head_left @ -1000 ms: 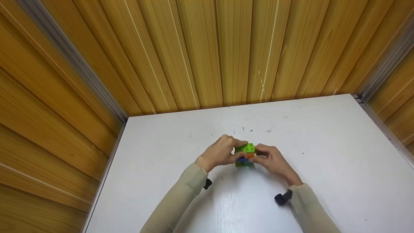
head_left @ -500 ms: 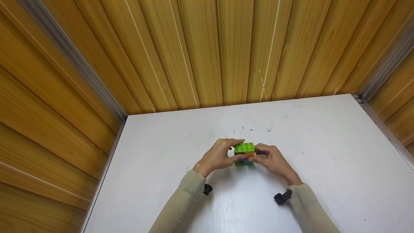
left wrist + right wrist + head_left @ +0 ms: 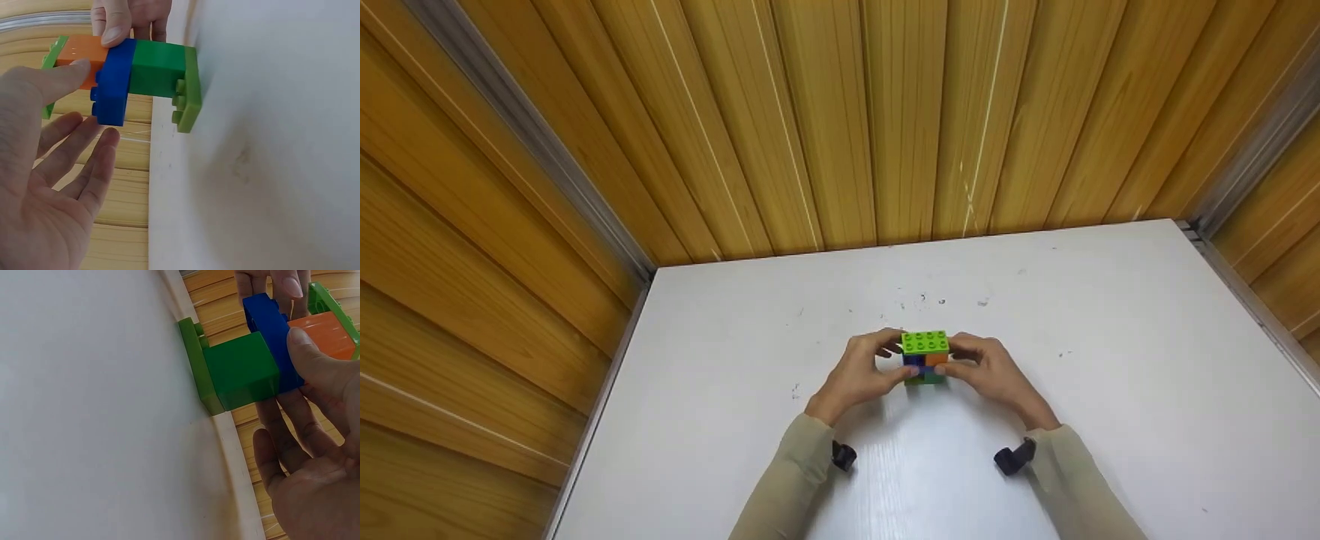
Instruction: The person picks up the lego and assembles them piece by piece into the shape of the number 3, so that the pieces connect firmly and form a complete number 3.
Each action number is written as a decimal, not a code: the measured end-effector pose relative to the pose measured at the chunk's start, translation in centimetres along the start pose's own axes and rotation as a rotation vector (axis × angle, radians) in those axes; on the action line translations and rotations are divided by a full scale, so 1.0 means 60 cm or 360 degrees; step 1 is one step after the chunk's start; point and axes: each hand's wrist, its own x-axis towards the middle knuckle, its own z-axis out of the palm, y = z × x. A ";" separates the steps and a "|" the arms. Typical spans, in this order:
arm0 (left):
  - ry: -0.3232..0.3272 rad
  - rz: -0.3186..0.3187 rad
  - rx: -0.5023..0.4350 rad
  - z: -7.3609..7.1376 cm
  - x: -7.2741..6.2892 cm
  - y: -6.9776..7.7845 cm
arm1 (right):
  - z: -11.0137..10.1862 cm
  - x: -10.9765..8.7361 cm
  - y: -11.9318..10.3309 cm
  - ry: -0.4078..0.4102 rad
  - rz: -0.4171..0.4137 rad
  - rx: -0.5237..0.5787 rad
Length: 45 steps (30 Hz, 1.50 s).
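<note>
A stack of toy building bricks (image 3: 925, 343) stands upright on the table. Its studded light green plate caps an orange brick (image 3: 329, 332). Below come a blue brick (image 3: 115, 84), a dark green brick (image 3: 157, 67) and another light green plate (image 3: 192, 95) touching the tabletop. My right hand (image 3: 994, 371) grips the stack from the right, thumb on the front by the orange and blue bricks, fingers behind. On the left, my left hand (image 3: 859, 371) surrounds the stack loosely. Its thumb lies close to the blue brick, and its relaxed fingers appear apart from the bricks.
The white table (image 3: 735, 337) carries small dark marks beyond the hands. Wood-patterned panels (image 3: 840, 127) rise behind it and at both sides, with metal strips at the corners. A black wrist device (image 3: 1015, 459) sits at each sleeve cuff.
My left hand has come down from the top of the stack to its left side, uncovering the studs and part of the front. My right hand stays in place, holding the stack.
</note>
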 end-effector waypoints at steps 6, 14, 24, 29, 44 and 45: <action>0.0036 -0.0075 -0.0155 0.018 -0.007 -0.012 | -0.001 0.000 0.000 -0.0005 0.0002 -0.0017; 0.0123 -0.0120 -0.0249 0.030 -0.012 -0.021 | -0.002 -0.001 0.000 0.0002 0.0031 -0.0030; 0.0186 -0.0136 -0.0334 0.033 -0.022 -0.024 | 0.001 -0.001 -0.001 -0.0007 0.0001 0.0003; 0.0228 -0.0169 -0.0369 0.032 -0.026 -0.024 | 0.006 0.000 -0.006 -0.0008 0.0056 0.0059; 0.0294 -0.0075 -0.0521 0.031 -0.029 -0.024 | 0.009 0.004 -0.014 0.0089 0.0136 0.0085; 0.0303 -0.0066 -0.0520 0.031 -0.029 -0.025 | 0.009 0.005 -0.016 0.0093 0.0140 0.0093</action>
